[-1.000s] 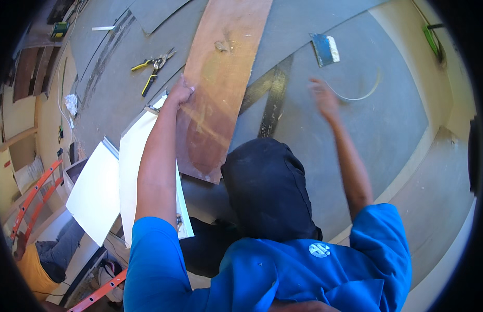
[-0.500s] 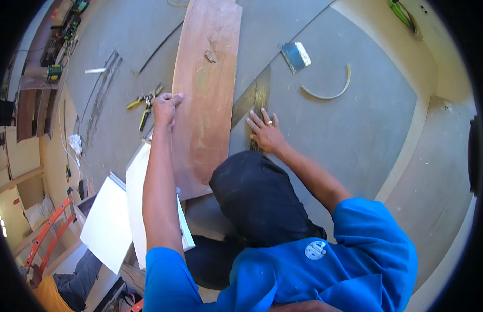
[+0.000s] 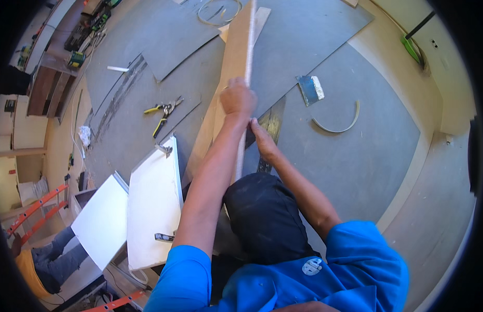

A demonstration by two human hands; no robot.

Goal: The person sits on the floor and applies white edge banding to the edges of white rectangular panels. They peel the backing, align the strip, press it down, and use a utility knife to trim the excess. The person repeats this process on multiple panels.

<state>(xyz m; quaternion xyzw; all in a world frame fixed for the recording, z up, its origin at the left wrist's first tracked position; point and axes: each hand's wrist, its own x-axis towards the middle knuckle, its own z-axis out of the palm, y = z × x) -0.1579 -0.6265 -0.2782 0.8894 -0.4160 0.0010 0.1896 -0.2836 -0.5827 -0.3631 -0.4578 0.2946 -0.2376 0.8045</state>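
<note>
Grip: L hand (image 3: 238, 99) is curled over the wooden board (image 3: 235, 57), apparently gripping it; motion blur hides the exact finger placement. R hand (image 3: 265, 141) has its fingertips at the board's R edge, nearer the body; cannot tell if they pinch it or only steady it.

Location: board runs lengthwise ahead of the person, over grey sheets (image 3: 376, 140), tilted w/ its rough, pale edge showing. Brown wood (image 3: 201, 148) also shows L of the forearm; cannot tell if same pc. A paler wooden pc (image 3: 262, 23) sticks out at the far end.

Reasons (insp. judgement): two contact pts, one farther out and one nearer, prob. keep a long, narrow pc from twisting or dropping while off flat. Snips w/ yellow-black handles (image 3: 166, 111) lie L, blue scraper (image 3: 310, 89) and curved strip (image 3: 339, 130) lie R, all within reach yet apart from the board. White panel w/ hinges (image 3: 155, 208) is beside the L forearm, prob. just set aside.

Changes vs. approx. half a sec. ago: board then lay broad face up, L hand on its L edge, R hand spread on the sheet, off the board. Now board is turned up, L hand is across it, R fingertips have come to its edge. Snips, scraper and strip: no evident shift on the sheets.
</note>
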